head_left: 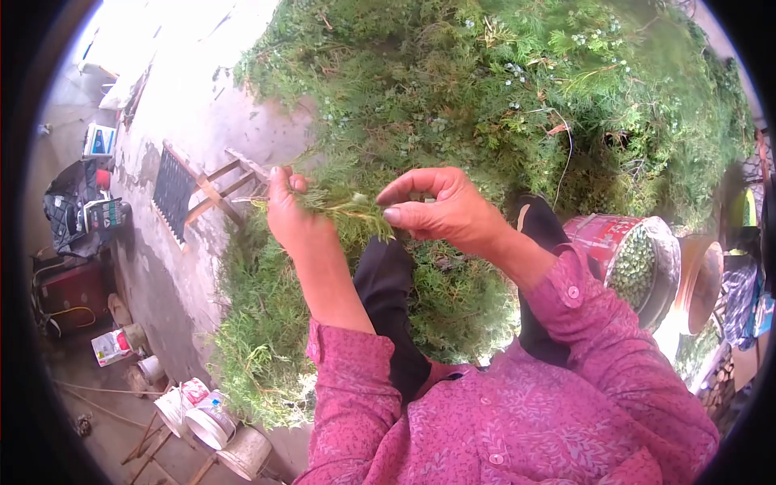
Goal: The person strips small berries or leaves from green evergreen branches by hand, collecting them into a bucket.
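gripping one feathery green sprig, left hand fisted, right hand pinching its tip

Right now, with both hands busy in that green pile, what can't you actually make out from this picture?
Head view only:
- The small green leafy sprig: its far end blends into the big heap of green cuttings.
- Left hand: fingers curl away, so the grip is hidden.
- Right hand: fingertips hide what they pinch.
- The red round tin of small green bits: too small to identify them.
- Picture edges: darkened by the lens rim.
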### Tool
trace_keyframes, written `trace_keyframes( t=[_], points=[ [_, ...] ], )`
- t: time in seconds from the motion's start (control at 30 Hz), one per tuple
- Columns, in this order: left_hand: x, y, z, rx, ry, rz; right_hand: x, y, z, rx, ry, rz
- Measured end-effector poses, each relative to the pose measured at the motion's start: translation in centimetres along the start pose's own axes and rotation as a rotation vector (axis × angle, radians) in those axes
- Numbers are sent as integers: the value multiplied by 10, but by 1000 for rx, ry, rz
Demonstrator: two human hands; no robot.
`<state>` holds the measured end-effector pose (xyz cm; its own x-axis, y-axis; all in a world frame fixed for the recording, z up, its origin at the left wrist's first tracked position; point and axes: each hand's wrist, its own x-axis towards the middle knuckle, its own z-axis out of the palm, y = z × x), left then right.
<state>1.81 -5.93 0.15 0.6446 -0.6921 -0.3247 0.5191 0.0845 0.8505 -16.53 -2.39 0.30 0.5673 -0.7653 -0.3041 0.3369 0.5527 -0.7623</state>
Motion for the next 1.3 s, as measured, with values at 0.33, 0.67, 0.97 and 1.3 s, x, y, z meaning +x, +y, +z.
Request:
trace_keyframes(
  t=[0.33,0.67,0.97,1.3],
  points=[
    [-8,-12,9,153,17,100,2,17,6,-757,232,-588],
    [1,-13,-6,423,-153,284,-12,0,-3,-469,-220,-33],
    [-15,26,-55,573,68,348,-136,-44,-55,-223,674,-274],
    [-29,124,-227,2090,-68,660,-380,64,-198,-1481,1340,142]
  ],
)
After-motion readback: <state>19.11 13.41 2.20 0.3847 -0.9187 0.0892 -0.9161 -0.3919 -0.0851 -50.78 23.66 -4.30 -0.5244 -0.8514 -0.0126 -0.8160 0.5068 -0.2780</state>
